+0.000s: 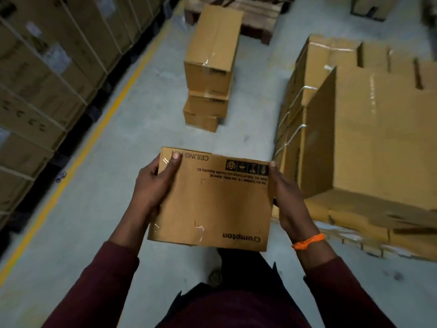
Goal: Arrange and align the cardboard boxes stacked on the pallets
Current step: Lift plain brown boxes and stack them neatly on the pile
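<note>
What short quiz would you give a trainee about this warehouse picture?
1. True or false: the left hand and the right hand both grip the printed box.
2. The orange band sits on which wrist? A. left B. right C. neither
3. Fill in: the yellow floor line runs on the person's ____ side.
Key: 1 true; 2 B; 3 left.

The left hand (155,185) and the right hand (287,200) are hiding their fingers behind the held box (212,204), and the left thumb is covering part of its print. The fine print is blurring past reading. The big stack (369,143) is running off the right edge.
</note>
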Demonstrator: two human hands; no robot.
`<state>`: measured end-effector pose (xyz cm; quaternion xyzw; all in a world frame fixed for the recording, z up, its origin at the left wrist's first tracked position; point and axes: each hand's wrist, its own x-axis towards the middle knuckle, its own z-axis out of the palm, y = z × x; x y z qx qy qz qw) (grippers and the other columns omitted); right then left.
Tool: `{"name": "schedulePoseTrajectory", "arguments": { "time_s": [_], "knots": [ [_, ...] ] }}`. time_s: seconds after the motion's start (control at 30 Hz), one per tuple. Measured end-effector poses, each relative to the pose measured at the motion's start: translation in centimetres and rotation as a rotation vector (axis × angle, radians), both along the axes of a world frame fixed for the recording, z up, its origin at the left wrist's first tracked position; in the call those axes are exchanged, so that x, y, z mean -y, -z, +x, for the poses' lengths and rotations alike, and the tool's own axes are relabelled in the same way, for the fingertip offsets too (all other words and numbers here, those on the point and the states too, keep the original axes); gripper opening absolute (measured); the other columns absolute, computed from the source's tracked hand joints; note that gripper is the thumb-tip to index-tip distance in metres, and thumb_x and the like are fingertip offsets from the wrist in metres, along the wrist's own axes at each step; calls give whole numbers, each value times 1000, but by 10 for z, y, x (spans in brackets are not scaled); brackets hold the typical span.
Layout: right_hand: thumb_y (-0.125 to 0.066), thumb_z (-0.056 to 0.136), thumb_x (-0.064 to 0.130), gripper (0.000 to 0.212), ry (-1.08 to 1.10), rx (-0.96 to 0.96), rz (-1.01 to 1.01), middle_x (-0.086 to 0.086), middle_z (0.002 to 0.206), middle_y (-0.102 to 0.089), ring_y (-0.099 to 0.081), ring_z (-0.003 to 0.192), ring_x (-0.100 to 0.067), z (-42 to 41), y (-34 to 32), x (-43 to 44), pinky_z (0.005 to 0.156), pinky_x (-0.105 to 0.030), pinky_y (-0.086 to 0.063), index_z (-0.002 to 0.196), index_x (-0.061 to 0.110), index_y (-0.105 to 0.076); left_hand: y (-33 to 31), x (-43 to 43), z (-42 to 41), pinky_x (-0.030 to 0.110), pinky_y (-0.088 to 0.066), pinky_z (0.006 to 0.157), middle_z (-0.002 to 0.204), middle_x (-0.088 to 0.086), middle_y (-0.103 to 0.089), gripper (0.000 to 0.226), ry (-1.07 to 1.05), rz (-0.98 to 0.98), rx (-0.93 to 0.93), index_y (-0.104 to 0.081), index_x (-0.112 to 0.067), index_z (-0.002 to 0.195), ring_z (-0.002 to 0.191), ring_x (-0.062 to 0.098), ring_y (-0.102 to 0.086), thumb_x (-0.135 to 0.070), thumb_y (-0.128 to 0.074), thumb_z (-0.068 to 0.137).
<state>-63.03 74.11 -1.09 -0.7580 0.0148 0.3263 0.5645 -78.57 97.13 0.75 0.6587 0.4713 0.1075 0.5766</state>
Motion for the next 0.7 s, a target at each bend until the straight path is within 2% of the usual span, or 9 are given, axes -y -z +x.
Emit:
{"name": "schedulePoseTrajectory", "arguments": {
  "time_s": [0.07, 0.2, 0.27, 0.33, 0.37, 0.47, 0.53, 0.6, 0.7],
  "knots": [
    [-47, 97, 68, 52, 74, 75, 61, 6, 107, -79, -72, 107, -15, -17, -35, 36, 86, -36, -53, 110, 29, -79, -38, 36, -3, 47, -60, 88, 98, -11, -78, 41, 57, 61, 72, -72, -42, 112, 91, 11, -75, -71, -60, 86],
    [-48, 102, 55, 47, 299, 188, 236, -5, 104, -79, -75, 102, -22, -42, -102, 118, 96, -45, -56, 113, 20, -78, -118, 125, 2, 36, -59, 83, 105, -19, -75, 40, 194, 255, 218, -66, -46, 124, 93, 2, -72, -67, -54, 91],
    [-46, 103, 55, 49, 406, 228, 336, -9, 108, -78, -74, 105, -26, -49, -130, 165, 100, -51, -54, 117, 18, -75, -154, 169, 6, 30, -55, 81, 111, -22, -72, 48, 258, 350, 292, -57, -48, 135, 96, -1, -68, -66, -54, 91],
    [-43, 103, 57, 50, 513, 262, 447, -12, 114, -76, -71, 110, -29, -55, -151, 209, 101, -56, -52, 118, 21, -74, -185, 211, 8, 36, -55, 88, 118, -22, -69, 64, 321, 399, 382, -44, -50, 146, 105, 0, -65, -71, -57, 87],
    [-41, 104, 56, 48, 577, 282, 517, -12, 116, -75, -71, 112, -29, -57, -160, 229, 99, -54, -54, 115, 23, -75, -198, 232, 9, 40, -54, 93, 122, -23, -68, 72, 357, 427, 428, -39, -50, 149, 109, 1, -64, -73, -57, 82],
    [-39, 107, 47, 45, 742, 320, 733, -7, 114, -76, -72, 110, -22, -52, -179, 287, 87, -37, -59, 107, 24, -78, -228, 296, 21, 41, -51, 102, 141, -14, -59, 85, 450, 586, 530, -33, -45, 153, 121, 5, -60, -76, -54, 77],
    [-43, 105, 49, 42, 811, 295, 748, -4, 120, -75, -69, 116, -21, -42, -183, 330, 98, -40, -55, 117, 25, -75, -240, 349, 38, 48, -50, 105, 152, -1, -50, 85, 557, 775, 578, -31, -37, 154, 134, 20, -54, -77, -49, 81],
    [-53, 100, 53, 41, 828, 197, 708, -6, 123, -74, -68, 117, -23, -31, -179, 378, 107, -49, -48, 116, 24, -77, -245, 407, 57, 55, -46, 108, 158, 3, -40, 86, 682, 910, 606, -31, -31, 154, 144, 23, -42, -80, -42, 84],
    [-62, 97, 42, 25, 853, 111, 679, -7, 110, -75, -67, 107, -25, -14, -173, 457, 93, -44, -52, 98, 22, -75, -252, 489, 87, 53, -43, 111, 160, 1, -35, 91, 743, 1007, 624, -29, -31, 156, 147, 19, -35, -84, -39, 82]
  ]
}}
